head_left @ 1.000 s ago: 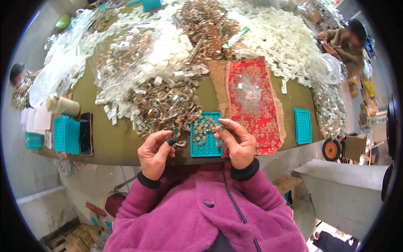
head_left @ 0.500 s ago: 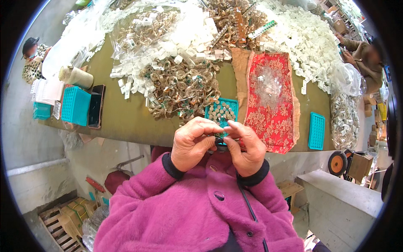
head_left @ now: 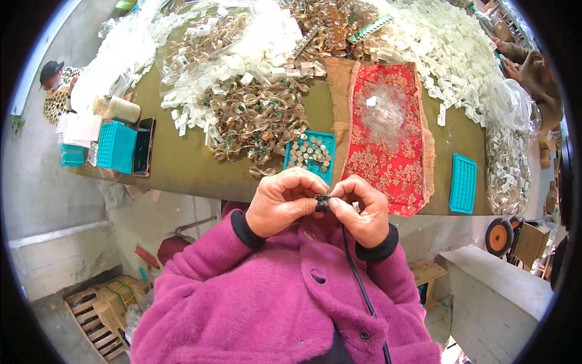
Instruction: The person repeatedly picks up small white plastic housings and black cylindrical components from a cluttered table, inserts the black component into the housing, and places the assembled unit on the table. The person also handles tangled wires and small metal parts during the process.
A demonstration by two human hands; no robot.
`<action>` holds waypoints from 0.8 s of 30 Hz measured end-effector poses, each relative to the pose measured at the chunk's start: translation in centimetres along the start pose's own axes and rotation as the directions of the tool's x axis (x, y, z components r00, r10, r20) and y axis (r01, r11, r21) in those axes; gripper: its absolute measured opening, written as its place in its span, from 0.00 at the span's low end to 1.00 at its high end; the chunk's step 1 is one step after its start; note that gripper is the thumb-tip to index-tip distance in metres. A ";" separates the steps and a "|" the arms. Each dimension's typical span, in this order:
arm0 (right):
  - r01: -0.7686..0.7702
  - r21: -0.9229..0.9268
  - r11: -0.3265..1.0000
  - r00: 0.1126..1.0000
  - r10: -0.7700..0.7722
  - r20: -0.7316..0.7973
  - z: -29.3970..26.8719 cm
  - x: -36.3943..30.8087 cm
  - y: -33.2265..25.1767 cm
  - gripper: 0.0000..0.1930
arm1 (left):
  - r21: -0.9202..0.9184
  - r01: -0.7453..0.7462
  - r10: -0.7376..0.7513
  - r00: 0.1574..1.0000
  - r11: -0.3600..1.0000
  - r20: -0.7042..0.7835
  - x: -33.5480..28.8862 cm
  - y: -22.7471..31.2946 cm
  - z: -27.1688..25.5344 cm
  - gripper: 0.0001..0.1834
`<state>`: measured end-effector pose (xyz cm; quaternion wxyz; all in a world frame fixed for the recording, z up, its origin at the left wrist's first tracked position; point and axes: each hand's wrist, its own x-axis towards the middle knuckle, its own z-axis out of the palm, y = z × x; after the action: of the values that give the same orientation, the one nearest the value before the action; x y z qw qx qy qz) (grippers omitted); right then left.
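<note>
Apart one second ago, the left hand (head_left: 280,204) and the right hand (head_left: 367,216) are now meeting, their fingertips clamping on a dark part (head_left: 322,203) near the tray (head_left: 328,138). So both are handling it together.

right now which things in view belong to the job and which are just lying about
Apparently the job:
small dark part in the fingers
teal tray of silvery discs
tangled heap

Probably lying about:
phone
cream cylinder
orange-hubbed wheel
</note>
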<state>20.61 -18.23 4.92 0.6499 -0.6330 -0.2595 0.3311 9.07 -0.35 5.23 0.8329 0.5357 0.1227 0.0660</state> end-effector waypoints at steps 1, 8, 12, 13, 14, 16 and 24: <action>-0.053 0.061 0.997 0.998 0.051 0.019 -0.3 -0.2 0.1 0.05 | -0.128 0.099 -0.096 0.995 0.987 0.031 0.0 -0.1 0.2 0.11; -0.279 0.106 0.954 0.957 0.268 0.112 -3.7 -1.4 0.8 0.03 | 0.266 -0.116 0.097 0.992 0.957 0.086 0.8 -0.8 1.2 0.12; -0.080 0.184 0.980 0.995 0.068 0.067 -3.5 -2.0 1.2 0.09 | 0.400 -0.199 0.156 0.978 0.895 0.136 0.8 -0.8 1.6 0.13; -0.051 0.188 0.981 0.997 0.039 0.065 -3.2 -2.1 1.3 0.10 | 0.429 -0.226 0.178 0.973 0.874 0.150 0.7 -0.7 1.7 0.13; 0.066 0.088 0.994 0.995 -0.072 0.063 -3.1 -2.0 1.4 0.08 | 0.372 -0.176 0.137 0.982 0.911 0.128 0.6 -0.9 1.9 0.13; 0.209 -0.055 0.976 0.978 -0.208 0.034 -2.8 -1.9 1.6 0.05 | 0.370 -0.174 0.148 0.984 0.912 0.098 0.5 -0.9 2.1 0.12; 0.059 -0.042 0.997 0.998 -0.059 0.009 -1.0 -1.7 1.9 0.06 | 0.665 -0.243 0.262 0.962 0.706 0.073 -1.6 1.9 0.9 0.12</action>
<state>20.05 -20.22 3.13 0.6450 -0.6373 -0.2875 0.3086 7.82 -0.77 7.56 0.5665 0.8090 0.0748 0.1380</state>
